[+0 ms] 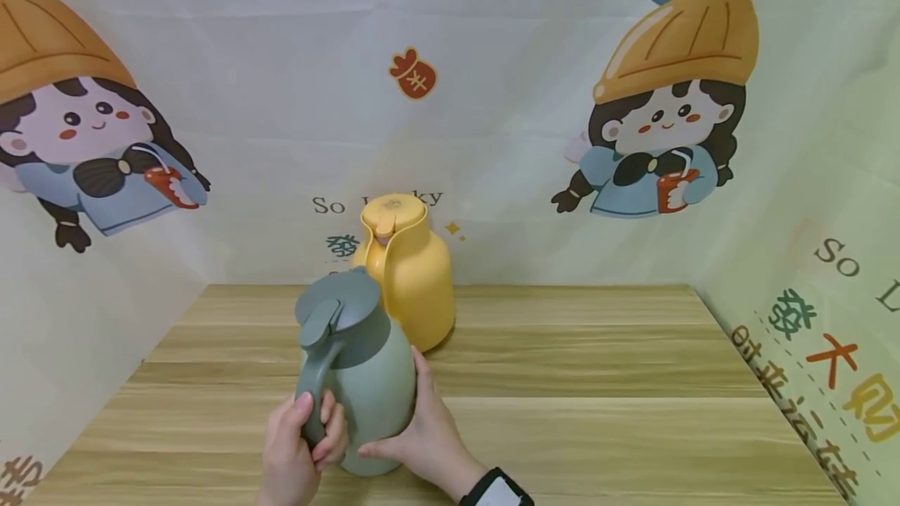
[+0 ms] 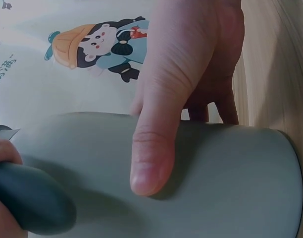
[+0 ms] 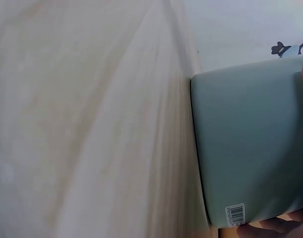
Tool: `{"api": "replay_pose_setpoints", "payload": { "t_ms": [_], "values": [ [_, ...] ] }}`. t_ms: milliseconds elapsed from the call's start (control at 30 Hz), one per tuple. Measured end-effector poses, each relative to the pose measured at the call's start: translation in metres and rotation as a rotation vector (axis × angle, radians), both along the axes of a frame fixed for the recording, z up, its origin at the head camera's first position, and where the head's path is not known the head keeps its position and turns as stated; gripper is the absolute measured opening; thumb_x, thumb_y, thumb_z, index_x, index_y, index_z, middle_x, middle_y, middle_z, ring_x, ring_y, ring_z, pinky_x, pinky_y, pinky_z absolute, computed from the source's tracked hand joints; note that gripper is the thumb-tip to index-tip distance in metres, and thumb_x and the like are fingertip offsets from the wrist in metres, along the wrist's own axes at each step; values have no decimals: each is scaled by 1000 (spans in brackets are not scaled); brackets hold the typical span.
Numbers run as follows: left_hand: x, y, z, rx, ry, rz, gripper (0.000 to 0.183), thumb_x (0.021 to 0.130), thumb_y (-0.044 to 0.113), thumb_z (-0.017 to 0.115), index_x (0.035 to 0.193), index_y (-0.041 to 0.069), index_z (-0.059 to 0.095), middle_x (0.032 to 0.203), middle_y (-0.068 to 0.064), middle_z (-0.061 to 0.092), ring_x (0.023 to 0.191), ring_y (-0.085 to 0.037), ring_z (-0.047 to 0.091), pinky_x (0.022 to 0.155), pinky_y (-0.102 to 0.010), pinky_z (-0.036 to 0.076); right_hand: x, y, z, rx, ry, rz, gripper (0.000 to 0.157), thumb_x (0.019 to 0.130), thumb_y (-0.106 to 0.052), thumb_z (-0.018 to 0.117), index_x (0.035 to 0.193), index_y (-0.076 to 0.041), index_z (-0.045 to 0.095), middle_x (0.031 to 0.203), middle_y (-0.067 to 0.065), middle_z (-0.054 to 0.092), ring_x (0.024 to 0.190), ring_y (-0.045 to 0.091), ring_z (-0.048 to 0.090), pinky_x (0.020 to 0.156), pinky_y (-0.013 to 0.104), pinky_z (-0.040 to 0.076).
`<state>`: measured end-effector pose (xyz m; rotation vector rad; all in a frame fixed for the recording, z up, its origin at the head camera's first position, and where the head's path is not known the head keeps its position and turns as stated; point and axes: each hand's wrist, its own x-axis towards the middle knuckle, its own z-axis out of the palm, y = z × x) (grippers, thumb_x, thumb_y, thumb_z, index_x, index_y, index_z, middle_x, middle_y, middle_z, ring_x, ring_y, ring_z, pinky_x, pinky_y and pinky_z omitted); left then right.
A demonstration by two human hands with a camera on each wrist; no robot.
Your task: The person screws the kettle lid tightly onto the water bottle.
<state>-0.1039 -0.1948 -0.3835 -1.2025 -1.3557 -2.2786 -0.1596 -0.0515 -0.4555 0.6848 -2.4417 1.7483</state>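
Note:
A grey-green thermos jug (image 1: 373, 381) with a darker lid is at the near part of the table, left of centre. Its base meets the tabletop in the right wrist view, where a barcode label (image 3: 235, 214) shows low on the side. My left hand (image 1: 298, 440) grips the dark handle (image 1: 316, 381), fingers wrapped round it. With thumb across the front, my right hand (image 1: 432, 432) holds the jug's body from the right; its other fingers are mostly hidden behind. Just behind stands a yellow thermos jug (image 1: 422, 279), partly covered by the green one.
The wood-grain table (image 1: 598, 358) runs back to a pale printed cloth (image 1: 506, 139) with cartoon figures and lettering, which also hangs along both sides. A dark watch (image 1: 495, 489) is on the right wrist.

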Motion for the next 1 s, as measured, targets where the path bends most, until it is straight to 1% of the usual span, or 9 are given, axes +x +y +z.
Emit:
{"api": "replay_pose_setpoints", "payload": {
  "t_ms": [200, 367, 467, 600, 767, 833, 867, 933, 1000],
  "values": [
    [0, -3, 2, -38, 2, 34, 36, 95, -3, -4, 76, -2, 27, 48, -8, 21, 31, -17, 18, 24, -24, 17, 1, -2, 2, -38, -40, 17, 128, 51, -45, 87, 144, -32, 0, 143, -1, 23, 124, 18, 33, 98, 47, 31],
    [2, -3, 1, -71, 6, 167, 34, 96, -4, 1, 77, -4, 30, 49, -9, 26, 31, -21, 27, 25, -27, 25, 2, 4, 3, -53, -55, 84, 125, 59, -40, 85, 144, -31, -6, 147, 4, 17, 128, 23, 26, 100, 50, 27],
    [6, 0, -1, -93, -20, 356, 32, 97, -2, 9, 76, -6, 32, 51, -10, 33, 34, -21, 35, 29, -30, 29, 2, 17, 4, 6, -86, 113, 118, 66, -43, 81, 144, -31, -7, 148, 8, 13, 130, 27, 22, 101, 52, 25],
    [13, 8, 1, -87, -129, 659, 27, 99, 2, 23, 79, -6, 38, 55, -8, 43, 42, -16, 45, 37, -26, 37, -3, 49, 9, 117, -115, 109, 103, 73, -44, 75, 146, -24, 5, 147, 14, 18, 129, 32, 23, 100, 55, 24],
    [18, 16, 6, 59, -179, 973, 5, 92, -6, 45, 90, -10, 46, 61, -5, 51, 47, -11, 49, 46, -17, 41, -15, 102, 25, 257, -104, 94, 83, 82, -42, 67, 143, -13, 20, 140, 20, 30, 123, 39, 34, 96, 57, 30],
    [18, 19, 7, 111, -203, 1109, 11, 86, -10, 52, 96, -10, 49, 67, -5, 54, 51, -10, 51, 51, -15, 41, -17, 122, 36, 314, -89, 79, 79, 83, -43, 65, 143, -12, 23, 139, 20, 33, 120, 39, 37, 94, 56, 33],
    [19, 20, 10, 93, -235, 1190, 16, 83, -12, 53, 99, -10, 49, 71, -4, 55, 55, -10, 51, 54, -15, 41, -18, 131, 42, 342, -83, 67, 78, 84, -44, 65, 142, -11, 25, 138, 20, 34, 120, 39, 37, 94, 56, 33],
    [20, 21, 15, 76, -192, 1297, 24, 78, -14, 56, 100, -13, 47, 81, -6, 54, 67, -12, 52, 63, -17, 38, -17, 150, 55, 396, -81, 47, 76, 84, -44, 64, 142, -12, 27, 138, 18, 35, 120, 37, 38, 94, 55, 34],
    [22, 25, 24, 33, -69, 1407, 27, 73, -12, 58, 98, -14, 47, 88, -9, 51, 81, -14, 49, 72, -20, 33, -15, 168, 67, 457, -84, 35, 72, 85, -45, 63, 140, -11, 31, 137, 16, 37, 120, 36, 38, 94, 55, 34]
  ]
}}
